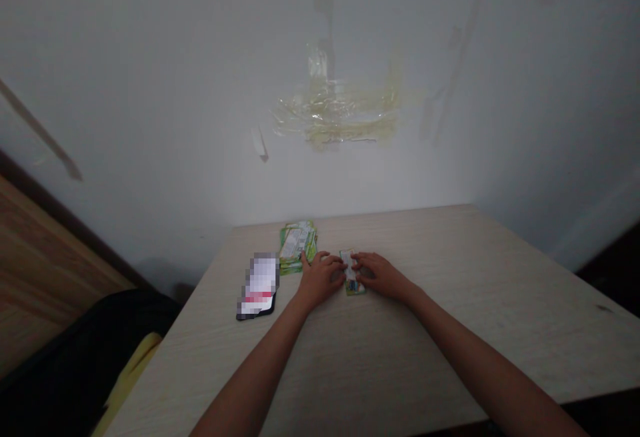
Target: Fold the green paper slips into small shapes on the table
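A small printed card (350, 262), pale with green and coloured patches, lies on the table between my two hands. My left hand (320, 280) grips its left edge with curled fingertips, the little finger held out toward the card pile. From the other side, the fingers of my right hand (383, 276) are closed on the right edge. Whether it is one card or a thin stack I cannot tell. Just left of my left hand lies a loose pile of similar green-and-white cards (299, 240), overlapping unevenly.
A phone (259, 284) with a blurred, lit screen lies left of my left hand. The pale wooden table (400, 370) meets a wall (200, 90) patched with clear tape (340, 114). Dark and yellow cloth (133, 370) sits beside the table's left edge.
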Action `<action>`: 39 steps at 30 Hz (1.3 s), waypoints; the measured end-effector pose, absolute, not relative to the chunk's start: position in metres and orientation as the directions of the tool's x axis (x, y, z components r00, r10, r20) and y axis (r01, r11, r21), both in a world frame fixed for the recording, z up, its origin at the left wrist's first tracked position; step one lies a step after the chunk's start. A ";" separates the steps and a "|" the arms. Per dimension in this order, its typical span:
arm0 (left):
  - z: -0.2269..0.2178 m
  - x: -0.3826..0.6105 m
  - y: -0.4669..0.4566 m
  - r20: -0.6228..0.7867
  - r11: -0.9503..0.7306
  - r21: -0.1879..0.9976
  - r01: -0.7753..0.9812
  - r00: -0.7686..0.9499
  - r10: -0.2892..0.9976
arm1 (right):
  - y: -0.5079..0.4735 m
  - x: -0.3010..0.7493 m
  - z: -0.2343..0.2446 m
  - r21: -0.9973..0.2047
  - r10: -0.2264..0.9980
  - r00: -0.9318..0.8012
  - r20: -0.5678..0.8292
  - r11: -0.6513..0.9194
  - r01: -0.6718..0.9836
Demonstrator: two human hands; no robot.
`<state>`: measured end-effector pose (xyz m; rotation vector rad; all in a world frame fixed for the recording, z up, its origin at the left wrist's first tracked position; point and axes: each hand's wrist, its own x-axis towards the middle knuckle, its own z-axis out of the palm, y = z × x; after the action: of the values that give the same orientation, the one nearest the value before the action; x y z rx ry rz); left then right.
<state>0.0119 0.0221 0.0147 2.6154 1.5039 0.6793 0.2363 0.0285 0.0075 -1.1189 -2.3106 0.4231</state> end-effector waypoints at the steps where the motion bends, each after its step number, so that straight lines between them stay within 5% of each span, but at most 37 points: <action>1: 0.015 0.012 0.022 0.342 -0.526 0.257 0.811 0.433 0.834 | 0.029 0.236 0.007 -0.486 0.791 -0.514 0.332 0.610 0.625; 25: 0.014 0.012 0.017 0.322 -0.510 0.198 0.837 0.436 0.840 | 0.025 0.237 0.008 -0.428 0.784 -0.527 0.329 0.621 0.657; 39: 0.018 0.011 0.016 0.271 -0.486 0.251 0.837 0.421 0.865 | 0.031 0.249 0.010 -0.518 0.744 -0.609 0.273 0.648 0.559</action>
<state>0.0114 0.0155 0.0177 2.5830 1.5502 0.5643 0.2488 0.0310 0.0105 -1.0187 -2.3984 0.5329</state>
